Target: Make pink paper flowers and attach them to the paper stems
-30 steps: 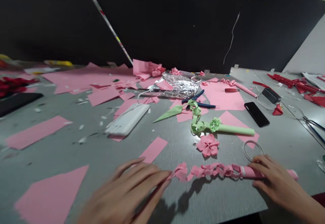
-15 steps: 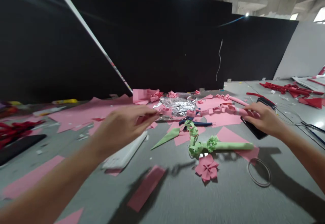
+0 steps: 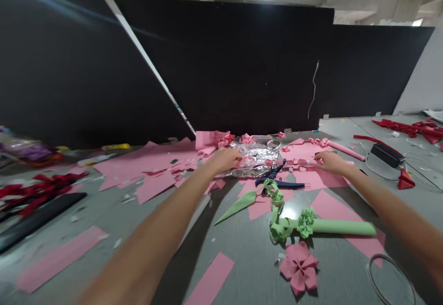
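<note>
Left hand (image 3: 226, 158) pinching near end of pink paper stem (image 3: 296, 162), right hand (image 3: 328, 162) gripping tube! Stem spans foil (image 3: 254, 149), beyond green stem (image 3: 342, 227); resting or raised, can't tell. Positioning step, apparently; calls for steady, even hold.

With a black panel (image 3: 242, 65) blocking the far side, your left hand (image 3: 227, 158) and right hand (image 3: 328, 161) are holding a pink paper chain (image 3: 296, 162) across the gap. Nearer, a blue-handled tool (image 3: 290, 185) and green paper tube (image 3: 341, 227) are obstructing passage; bare tabletop (image 3: 254, 268) is leaving you a lane between the near pink strip (image 3: 210, 279) and pink flower (image 3: 299, 268).
</note>
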The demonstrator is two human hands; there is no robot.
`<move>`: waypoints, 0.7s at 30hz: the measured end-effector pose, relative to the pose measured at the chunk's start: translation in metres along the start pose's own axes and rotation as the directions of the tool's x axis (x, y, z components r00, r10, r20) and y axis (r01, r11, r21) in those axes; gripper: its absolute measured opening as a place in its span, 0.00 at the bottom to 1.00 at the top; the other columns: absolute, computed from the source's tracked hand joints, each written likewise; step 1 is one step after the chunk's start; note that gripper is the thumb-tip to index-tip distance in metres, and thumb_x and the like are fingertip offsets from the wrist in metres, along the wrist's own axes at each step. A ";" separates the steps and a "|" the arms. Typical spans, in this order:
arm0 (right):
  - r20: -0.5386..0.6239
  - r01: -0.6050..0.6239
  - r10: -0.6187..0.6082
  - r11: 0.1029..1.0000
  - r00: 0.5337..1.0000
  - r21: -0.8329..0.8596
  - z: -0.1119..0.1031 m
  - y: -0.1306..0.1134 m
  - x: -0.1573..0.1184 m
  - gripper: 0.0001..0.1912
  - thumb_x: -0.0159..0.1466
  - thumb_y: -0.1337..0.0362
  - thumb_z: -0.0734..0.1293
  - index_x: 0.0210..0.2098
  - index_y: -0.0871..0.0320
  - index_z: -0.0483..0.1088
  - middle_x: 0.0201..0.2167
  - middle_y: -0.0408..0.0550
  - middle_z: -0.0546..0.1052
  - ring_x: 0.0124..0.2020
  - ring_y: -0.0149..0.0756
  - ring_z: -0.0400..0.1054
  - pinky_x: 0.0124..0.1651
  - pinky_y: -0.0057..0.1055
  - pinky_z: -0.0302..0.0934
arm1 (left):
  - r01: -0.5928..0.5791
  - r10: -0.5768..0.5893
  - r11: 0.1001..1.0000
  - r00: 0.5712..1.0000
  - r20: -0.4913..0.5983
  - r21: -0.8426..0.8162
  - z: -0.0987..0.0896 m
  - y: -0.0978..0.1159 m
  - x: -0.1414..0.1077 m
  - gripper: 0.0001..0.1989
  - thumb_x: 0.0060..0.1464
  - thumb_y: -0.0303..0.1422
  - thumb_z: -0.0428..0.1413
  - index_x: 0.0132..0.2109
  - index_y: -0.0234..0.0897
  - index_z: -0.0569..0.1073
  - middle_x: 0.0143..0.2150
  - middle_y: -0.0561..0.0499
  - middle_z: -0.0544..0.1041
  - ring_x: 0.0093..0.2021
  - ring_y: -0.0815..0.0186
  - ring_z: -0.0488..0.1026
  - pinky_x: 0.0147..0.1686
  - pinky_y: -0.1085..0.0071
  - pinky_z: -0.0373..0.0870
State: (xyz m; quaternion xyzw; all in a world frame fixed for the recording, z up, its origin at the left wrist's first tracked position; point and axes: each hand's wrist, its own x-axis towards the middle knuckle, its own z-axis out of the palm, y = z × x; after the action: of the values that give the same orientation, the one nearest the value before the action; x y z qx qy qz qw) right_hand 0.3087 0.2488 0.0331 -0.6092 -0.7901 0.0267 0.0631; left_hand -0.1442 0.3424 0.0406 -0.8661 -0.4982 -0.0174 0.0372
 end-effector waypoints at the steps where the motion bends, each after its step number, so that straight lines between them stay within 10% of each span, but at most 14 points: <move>1: 0.006 -0.002 0.002 1.000 1.000 0.000 0.004 0.002 0.001 0.15 0.68 0.65 0.70 0.52 0.57 0.82 0.53 0.55 0.84 0.52 0.46 0.77 0.54 0.29 0.64 | -0.001 0.001 1.000 1.000 0.007 -0.002 0.005 -0.001 0.002 0.16 0.70 0.40 0.61 0.59 0.36 0.76 0.57 0.43 0.79 0.52 0.57 0.80 0.52 0.54 0.81; 21: -0.106 -0.031 0.039 0.996 0.994 0.081 0.008 -0.003 0.017 0.17 0.69 0.67 0.69 0.56 0.59 0.80 0.56 0.59 0.82 0.60 0.53 0.73 0.62 0.40 0.62 | 0.010 -0.025 0.995 0.988 -0.150 -0.101 -0.002 0.028 0.013 0.16 0.70 0.40 0.62 0.57 0.35 0.77 0.56 0.44 0.79 0.53 0.56 0.79 0.54 0.51 0.79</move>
State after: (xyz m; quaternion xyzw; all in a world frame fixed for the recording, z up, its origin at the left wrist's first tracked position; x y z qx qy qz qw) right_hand 0.3011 0.2647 0.0265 -0.6205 -0.7730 0.0263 0.1291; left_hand -0.1132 0.3389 0.0420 -0.8585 -0.5002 -0.1085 0.0313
